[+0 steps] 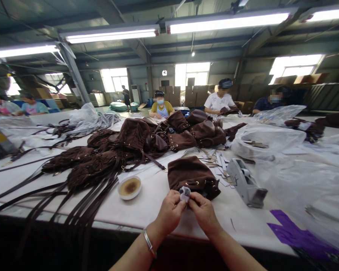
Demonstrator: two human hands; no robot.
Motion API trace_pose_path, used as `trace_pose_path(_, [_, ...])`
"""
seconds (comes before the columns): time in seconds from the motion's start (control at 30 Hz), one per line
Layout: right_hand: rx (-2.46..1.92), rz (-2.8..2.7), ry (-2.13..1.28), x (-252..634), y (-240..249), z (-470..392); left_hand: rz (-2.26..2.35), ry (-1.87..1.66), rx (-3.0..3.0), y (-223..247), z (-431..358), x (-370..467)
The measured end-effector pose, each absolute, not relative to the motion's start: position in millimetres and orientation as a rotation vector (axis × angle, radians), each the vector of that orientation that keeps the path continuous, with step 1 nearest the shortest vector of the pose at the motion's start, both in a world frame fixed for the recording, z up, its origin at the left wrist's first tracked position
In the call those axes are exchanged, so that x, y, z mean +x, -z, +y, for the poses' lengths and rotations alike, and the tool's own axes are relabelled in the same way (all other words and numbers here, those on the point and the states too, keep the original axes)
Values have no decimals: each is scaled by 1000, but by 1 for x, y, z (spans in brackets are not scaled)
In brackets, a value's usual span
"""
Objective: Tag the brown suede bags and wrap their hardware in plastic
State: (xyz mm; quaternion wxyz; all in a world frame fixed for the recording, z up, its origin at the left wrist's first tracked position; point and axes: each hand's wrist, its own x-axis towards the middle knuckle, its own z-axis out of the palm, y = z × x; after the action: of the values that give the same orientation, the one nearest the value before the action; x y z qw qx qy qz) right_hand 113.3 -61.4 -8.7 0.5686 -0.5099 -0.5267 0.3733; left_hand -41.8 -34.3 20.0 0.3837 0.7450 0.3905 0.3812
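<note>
Both hands meet in front of a brown fabric bag [190,171] with gold eyelets, which lies at the table's near edge. Fingers of my left hand [171,210] are pinched on a small crumpled greyish wrapping [185,193]. From the right, my right hand [203,212] pinches the same wrapping, its fingertips close to the left ones. What is inside the wrapping cannot be made out. A white bowl of brownish stuff [129,188] stands left of the hands, and a grey tape dispenser [246,182] is to their right.
Brown bags [132,133] are heaped behind, their long straps [87,203] trailing over the front edge at left. Paper slips [222,163] lie beside the dispenser. Clear plastic bags [296,180] and purple material [299,233] are at right. Several people sit or stand beyond.
</note>
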Motion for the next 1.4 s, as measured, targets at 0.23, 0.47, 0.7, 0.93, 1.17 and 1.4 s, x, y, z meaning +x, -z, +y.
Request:
trace_pose_path(0.23, [-1244, -1064, -1007, 115, 20, -58, 895, -938, 1933, -27, -44, -39])
trace_pose_path(0.47, [-900, -808, -1437, 115, 25, -78, 896, -958, 2007, -23, -47, -42])
trace_pose_path(0.7, [-922, -547, -1388, 97, 20, -79, 848, -1010, 2144, -14, -53, -32])
trace_pose_path(0.93, [-1376, -832, -1479, 119, 36, -127, 768, -741, 2523, -8, -57, -72])
trace_pose_path(1.17, [-1705, -1523, -560, 162, 36, -144, 1247, -877, 2233, 15, -74, -98])
trace_pose_path(1.4, [-1548, -1966, -411, 133, 41, -129, 1332, -745, 2322, 23, -95, -83])
